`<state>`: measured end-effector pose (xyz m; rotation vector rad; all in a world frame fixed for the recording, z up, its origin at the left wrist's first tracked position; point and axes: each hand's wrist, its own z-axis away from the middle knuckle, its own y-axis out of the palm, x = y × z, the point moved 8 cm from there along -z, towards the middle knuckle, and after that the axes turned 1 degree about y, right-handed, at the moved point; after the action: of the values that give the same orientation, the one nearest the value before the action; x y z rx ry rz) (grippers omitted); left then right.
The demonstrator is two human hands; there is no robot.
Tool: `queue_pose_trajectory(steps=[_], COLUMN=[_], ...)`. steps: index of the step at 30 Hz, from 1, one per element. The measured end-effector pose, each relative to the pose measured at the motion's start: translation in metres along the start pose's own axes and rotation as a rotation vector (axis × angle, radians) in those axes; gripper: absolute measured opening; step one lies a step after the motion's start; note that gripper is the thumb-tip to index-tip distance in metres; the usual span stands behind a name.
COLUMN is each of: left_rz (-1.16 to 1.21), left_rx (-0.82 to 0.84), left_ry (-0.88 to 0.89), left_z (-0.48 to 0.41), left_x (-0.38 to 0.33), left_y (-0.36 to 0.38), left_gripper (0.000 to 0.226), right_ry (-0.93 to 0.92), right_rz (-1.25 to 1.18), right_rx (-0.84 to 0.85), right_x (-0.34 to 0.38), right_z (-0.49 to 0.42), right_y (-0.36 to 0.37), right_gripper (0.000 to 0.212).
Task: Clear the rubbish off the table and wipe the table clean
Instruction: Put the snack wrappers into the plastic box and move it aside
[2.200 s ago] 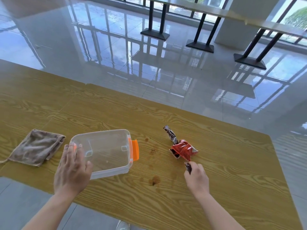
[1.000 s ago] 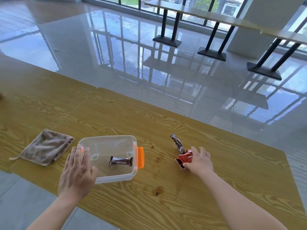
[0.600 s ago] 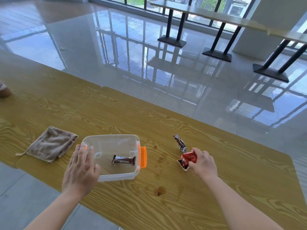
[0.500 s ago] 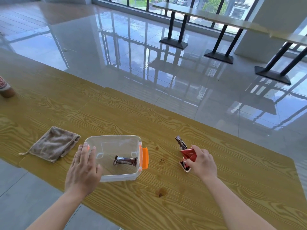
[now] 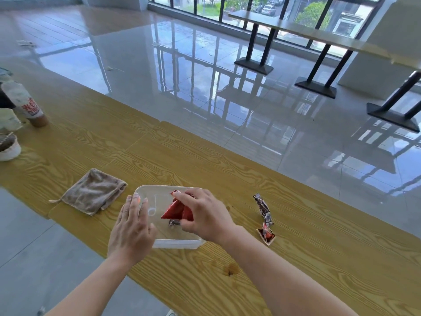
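Observation:
A clear plastic box [image 5: 175, 243] stands near the front edge of the wooden table [image 5: 319, 258]. My left hand [image 5: 131, 231] rests flat against the box's left end with the fingers spread. My right hand [image 5: 202, 215] is over the box, pinching a red wrapper [image 5: 176, 209]. A dark wrapper [image 5: 174, 222] lies inside the box, mostly hidden under the red one. To the right on the table lie a long dark wrapper [image 5: 263, 207] and a small torn red piece [image 5: 266, 234]. A brown stain [image 5: 231, 269] marks the wood near the front edge.
A folded brown cloth [image 5: 94, 192] lies left of the box. At the far left stand a bottle with a red label [image 5: 27, 104] and a white cup [image 5: 8, 147]. Beyond the table are a shiny tiled floor and another table [image 5: 296, 28] by the windows.
My right hand has lifted the red wrapper off the table and carried it left over the box. A small torn red piece stayed behind. My left hand has stayed on the box.

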<state>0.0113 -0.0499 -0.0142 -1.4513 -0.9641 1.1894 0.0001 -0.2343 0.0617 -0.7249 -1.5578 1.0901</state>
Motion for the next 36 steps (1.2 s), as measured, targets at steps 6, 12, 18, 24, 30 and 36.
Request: queue_pose_trajectory(steps=[6, 12, 18, 24, 30, 36], left_rz=[0.022, 0.028, 0.022, 0.014, 0.009, -0.001], left_rx=[-0.005, -0.002, -0.003, -0.002, -0.007, -0.012], left_ry=[0.001, 0.002, 0.01, 0.019, 0.026, 0.004], left_z=[0.002, 0.001, 0.001, 0.0, 0.0, -0.001], left_x=[0.0, -0.001, 0.0, -0.001, -0.002, -0.002], left_y=[-0.002, -0.002, -0.003, -0.001, -0.002, -0.002], left_gripper=[0.074, 0.075, 0.075, 0.074, 0.072, 0.072], right_ry=[0.047, 0.06, 0.181, 0.625, 0.835, 0.747], right_rz=[0.122, 0.031, -0.118, 0.012, 0.112, 0.208], right_rx=[0.199, 0.212, -0.271, -0.174, 0.091, -0.011], right_x=[0.004, 0.008, -0.036, -0.171, -0.235, -0.229], right_z=[-0.014, -0.011, 0.017, 0.078, 0.128, 0.136], right_y=[0.045, 0.056, -0.012, -0.016, 0.033, 0.052], right_gripper=[0.059, 0.061, 0.028, 0.027, 0.034, 0.007])
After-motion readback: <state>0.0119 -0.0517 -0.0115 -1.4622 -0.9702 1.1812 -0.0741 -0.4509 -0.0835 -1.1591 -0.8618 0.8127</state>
